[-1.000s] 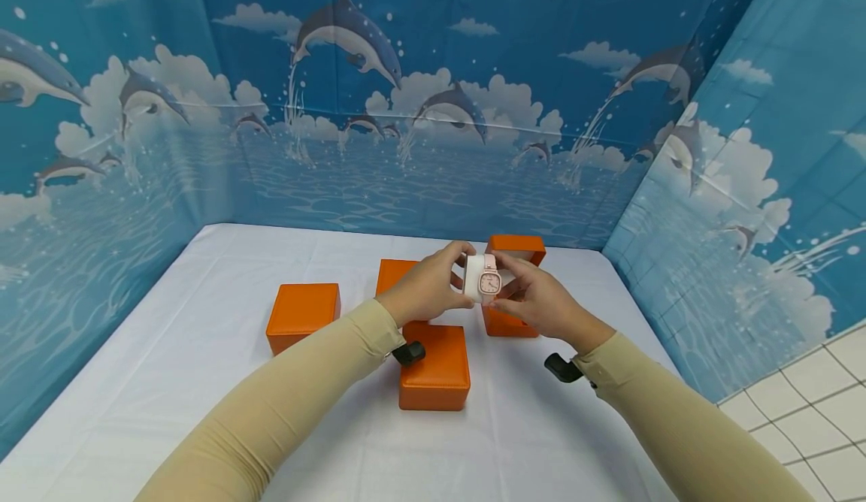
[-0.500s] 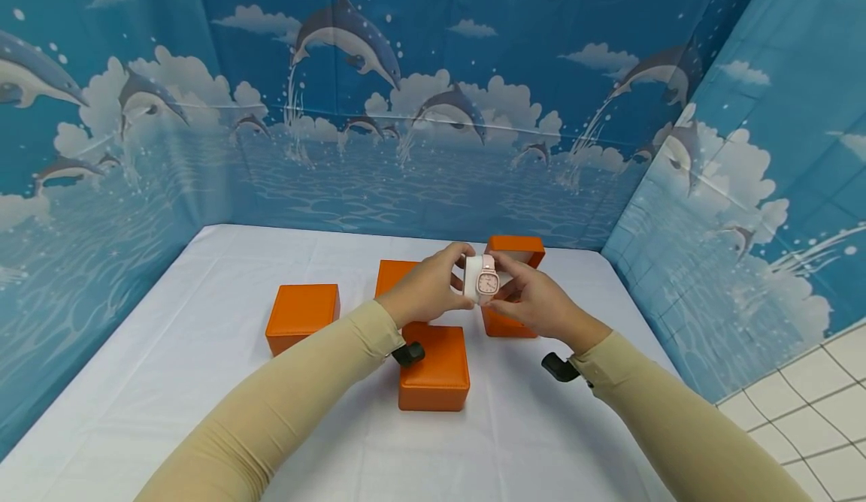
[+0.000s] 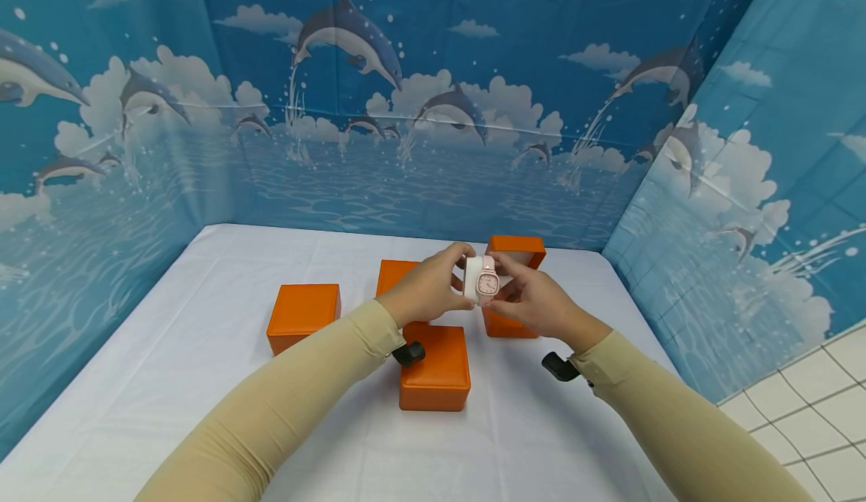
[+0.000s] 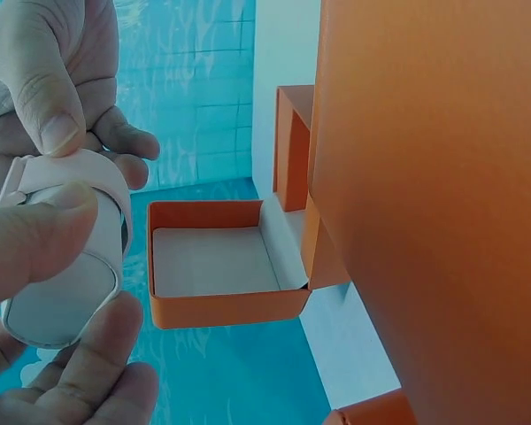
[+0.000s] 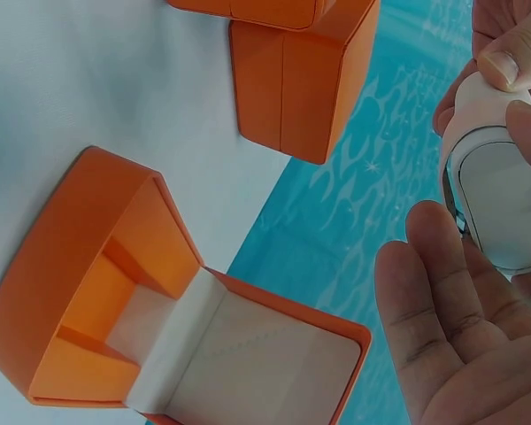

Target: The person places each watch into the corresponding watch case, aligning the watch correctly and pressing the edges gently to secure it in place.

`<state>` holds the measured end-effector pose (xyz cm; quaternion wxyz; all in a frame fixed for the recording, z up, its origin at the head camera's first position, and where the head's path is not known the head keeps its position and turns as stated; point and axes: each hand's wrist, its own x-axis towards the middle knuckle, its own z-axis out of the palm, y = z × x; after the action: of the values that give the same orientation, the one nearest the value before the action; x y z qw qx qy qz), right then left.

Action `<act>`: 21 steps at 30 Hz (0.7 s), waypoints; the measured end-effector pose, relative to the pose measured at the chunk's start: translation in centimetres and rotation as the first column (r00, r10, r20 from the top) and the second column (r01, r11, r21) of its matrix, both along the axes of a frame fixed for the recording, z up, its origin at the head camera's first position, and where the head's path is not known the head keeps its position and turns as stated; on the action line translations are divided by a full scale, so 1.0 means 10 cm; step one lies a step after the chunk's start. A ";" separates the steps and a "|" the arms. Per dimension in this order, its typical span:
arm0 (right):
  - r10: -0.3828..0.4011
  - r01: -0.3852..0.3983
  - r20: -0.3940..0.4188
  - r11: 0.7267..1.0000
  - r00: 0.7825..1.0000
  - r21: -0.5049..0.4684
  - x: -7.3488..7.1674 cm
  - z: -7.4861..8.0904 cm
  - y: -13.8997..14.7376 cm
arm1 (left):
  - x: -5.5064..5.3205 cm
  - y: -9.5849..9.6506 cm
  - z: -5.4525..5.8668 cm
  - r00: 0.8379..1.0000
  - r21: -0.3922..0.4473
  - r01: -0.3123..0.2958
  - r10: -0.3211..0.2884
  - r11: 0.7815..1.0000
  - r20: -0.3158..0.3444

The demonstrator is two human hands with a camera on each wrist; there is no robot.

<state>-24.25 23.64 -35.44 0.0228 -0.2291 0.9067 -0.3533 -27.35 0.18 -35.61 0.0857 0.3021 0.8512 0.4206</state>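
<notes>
Above the white table, both hands hold a pink watch (image 3: 488, 283) wrapped around a white watch pillow (image 3: 472, 278). My left hand (image 3: 426, 284) grips the pillow's left side between thumb and fingers. From the other side, my right hand (image 3: 541, 303) pinches the watch strap, thumb below and fingertips on top. In the right wrist view some right-hand fingers (image 5: 420, 305) stretch out straight. Just behind the right hand stands an opened orange watch box (image 3: 516, 246), partly covered by that hand. Its pale lining shows in the left wrist view.
A closed orange box (image 3: 304, 310) stands at the left and another box (image 3: 436, 370) in front, below the left wrist. A further box (image 3: 392, 273) is half hidden behind the left hand. White cloth covers the table (image 3: 541, 442); a dolphin-print curtain (image 3: 406, 179) hangs behind.
The watch and right hand have shifted very slightly left toward the left hand since the earliest frame. The boxes stay where they were.
</notes>
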 end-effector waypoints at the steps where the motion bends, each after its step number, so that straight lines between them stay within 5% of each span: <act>1: -0.002 0.002 0.002 1.000 1.000 0.001 0.00 0.00 0.00 | 0.00 0.00 0.00 1.000 -0.001 0.001 -0.001 1.000 -0.001; 21: 0.007 -0.007 0.017 1.000 1.000 0.007 -0.01 -0.01 0.00 | -0.01 0.01 -0.02 1.000 -0.016 0.003 -0.003 1.000 -0.018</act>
<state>-24.36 23.64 -35.54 0.0324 -0.2294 0.9069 -0.3519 -27.44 0.27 -35.78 0.0810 0.3065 0.8549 0.4107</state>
